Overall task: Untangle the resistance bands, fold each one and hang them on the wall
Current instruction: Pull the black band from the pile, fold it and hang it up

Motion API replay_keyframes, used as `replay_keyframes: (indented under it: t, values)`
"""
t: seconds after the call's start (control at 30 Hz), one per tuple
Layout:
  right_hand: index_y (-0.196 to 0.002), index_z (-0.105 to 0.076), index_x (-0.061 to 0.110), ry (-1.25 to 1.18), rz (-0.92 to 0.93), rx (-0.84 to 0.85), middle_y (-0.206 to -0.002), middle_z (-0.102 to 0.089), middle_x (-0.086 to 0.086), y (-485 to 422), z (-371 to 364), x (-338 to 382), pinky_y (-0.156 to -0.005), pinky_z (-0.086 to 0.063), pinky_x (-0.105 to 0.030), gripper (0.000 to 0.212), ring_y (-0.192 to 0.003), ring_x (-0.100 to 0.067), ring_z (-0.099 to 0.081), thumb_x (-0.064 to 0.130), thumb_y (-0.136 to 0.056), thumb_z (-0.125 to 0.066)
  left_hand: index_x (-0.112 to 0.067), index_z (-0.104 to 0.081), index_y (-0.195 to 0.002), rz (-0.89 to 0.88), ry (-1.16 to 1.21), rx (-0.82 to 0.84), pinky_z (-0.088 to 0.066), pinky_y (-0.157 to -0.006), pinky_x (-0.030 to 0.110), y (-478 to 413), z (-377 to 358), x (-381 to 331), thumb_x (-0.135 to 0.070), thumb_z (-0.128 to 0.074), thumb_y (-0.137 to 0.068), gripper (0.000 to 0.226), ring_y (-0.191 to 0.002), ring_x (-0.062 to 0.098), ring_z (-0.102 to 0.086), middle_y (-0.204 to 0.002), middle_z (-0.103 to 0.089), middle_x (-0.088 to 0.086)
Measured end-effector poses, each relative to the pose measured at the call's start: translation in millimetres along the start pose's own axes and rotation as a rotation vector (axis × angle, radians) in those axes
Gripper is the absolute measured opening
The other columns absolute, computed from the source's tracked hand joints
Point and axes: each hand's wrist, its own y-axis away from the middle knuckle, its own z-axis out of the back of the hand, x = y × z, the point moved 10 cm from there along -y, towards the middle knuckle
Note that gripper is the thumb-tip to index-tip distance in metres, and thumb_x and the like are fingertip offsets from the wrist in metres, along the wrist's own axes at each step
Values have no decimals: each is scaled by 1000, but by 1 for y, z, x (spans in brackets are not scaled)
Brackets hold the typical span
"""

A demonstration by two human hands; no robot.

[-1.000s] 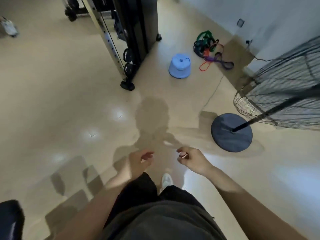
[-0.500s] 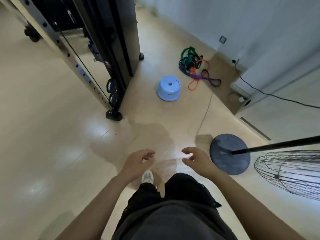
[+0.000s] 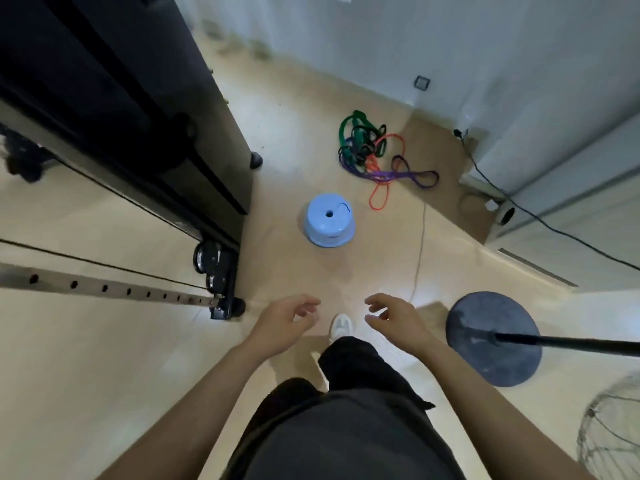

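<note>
Near the far edge of the floor [image 3: 294,109], close to the wall [image 3: 450,46], the tangled resistance bands [image 3: 360,147] are lying in a green, purple, black and orange heap, just beyond the blue stool [image 3: 329,221] and well apart from our hands. We are holding our left hand [image 3: 282,323] and right hand [image 3: 398,323] out low before us, fingers loosely curled and gripping nothing. Toward the floor's right edge the fan base [image 3: 493,341] is sitting, while the black cable machine [image 3: 138,116] is standing along the left.
</note>
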Motion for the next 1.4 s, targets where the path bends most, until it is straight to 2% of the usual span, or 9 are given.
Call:
replay_keyframes:
  t: [0.3,0.5,0.63,0.77,0.87,1.07,1.17,1.33,1.4]
  values:
    - [-118,-65,30,-26,-54,-12,-101,-69,10,-136,99,68,-65,-44,-17,28,-86,-9,-66,28,-90,-66,-47,-68,-111,8,90,-24,-52,-94,30,-141,97,-44,-50,-62,-80,32,-102,1,-68,-105,-74,-19]
    - [-120,-64,29,-22,-136,-90,-99,-69,12,-214,149,101,-68,-46,-19,30,-85,-6,-66,28,-90,-65,-39,-68,-114,-24,77,115,-52,-93,28,-256,139,-69,-30,-65,-93,24,-101,3,-66,-108,-72,-10]
    - [-118,-64,30,-70,-187,-153,-100,-68,10,-256,176,127,-72,-48,-19,28,-85,-8,-67,26,-91,-66,-37,-68,-119,-92,-22,273,-55,-94,31,-333,160,-111,-35,-65,-90,29,-100,1,-66,-106,-71,-18]
    - [-118,-64,29,-116,-225,-203,-98,-68,12,-293,212,143,-75,-51,-22,28,-85,-9,-66,26,-90,-67,-32,-67,-124,-177,-186,355,-49,-89,20,-403,185,-169,-33,-63,-94,30,-103,-2,-64,-111,-69,-19]
    - [-119,-65,27,-149,-254,-237,-99,-69,9,-324,242,142,-81,-53,-27,30,-86,-10,-67,25,-89,-68,-29,-68,-122,-178,-220,384,-47,-85,16,-454,197,-204,-30,-63,-94,29,-103,1,-65,-110,-70,-16]
    - [-115,-66,28,-224,-239,-223,-95,-70,9,-417,311,125,-78,-54,-30,28,-86,-13,-67,23,-88,-68,-33,-66,-121,-136,-248,381,-54,-97,41,-564,201,-249,-50,-59,-85,40,-105,6,-67,-109,-71,-14]
    - [-117,-65,28,-210,-206,-164,-98,-69,8,-477,343,112,-68,-50,-24,29,-86,-15,-67,24,-88,-68,-29,-66,-123,-88,-240,349,-53,-99,38,-613,197,-268,-42,-62,-90,35,-104,6,-67,-111,-71,-10]
    - [-119,-66,27,-149,-204,-132,-100,-70,7,-589,393,85,-79,-49,-28,30,-87,-13,-64,27,-89,-66,-25,-69,-121,-69,-248,330,-54,-94,32,-712,189,-279,-47,-62,-82,45,-98,7,-68,-107,-73,-8]
    - [-119,-67,24,-165,-220,-148,-99,-70,6,-634,406,74,-82,-51,-31,31,-86,-13,-63,24,-88,-67,-23,-69,-123,-59,-266,342,-54,-92,30,-759,186,-271,-37,-65,-89,37,-96,5,-68,-107,-73,-7]
